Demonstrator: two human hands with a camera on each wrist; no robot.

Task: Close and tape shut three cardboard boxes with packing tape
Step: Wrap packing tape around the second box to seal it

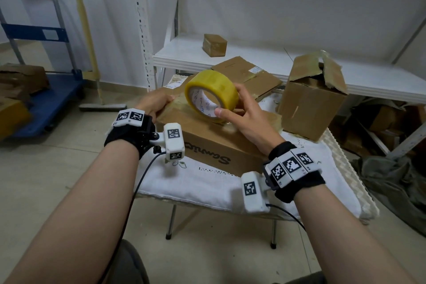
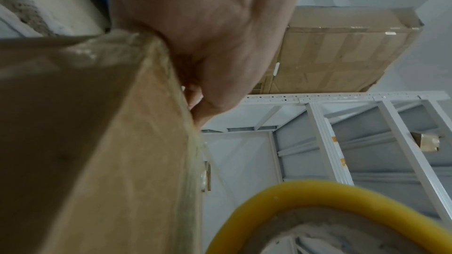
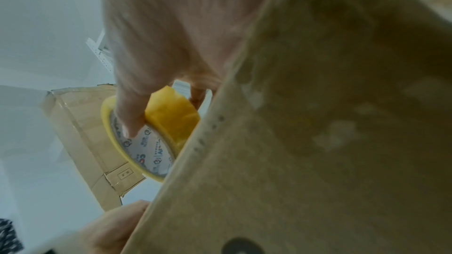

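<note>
Storeroom or packing room. Blue platform trolley [image 1: 57, 99] left of left hand [image 1: 154, 102], stacked with cardboard [image 1: 20, 78]. Torn open carton [image 1: 311, 104] right of right hand [image 1: 244, 120]. White slotted-steel shelving [image 1: 253, 60] beyond both hands, small taped carton [image 1: 214, 45] on it. More cartons [image 1: 387, 122] below shelving. Bare tiled floor [image 1: 46, 180], plain white walls [image 1: 299, 2].

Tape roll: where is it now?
Head view, centre: the tape roll is gripped by the right hand over the near box, right of the left hand holding that box's left end.

Your cloth-covered worktop [image 1: 207, 188] carries a closed cardboard box [image 1: 214, 145], with a torn-flapped open box [image 1: 309, 108] to its right.
</note>
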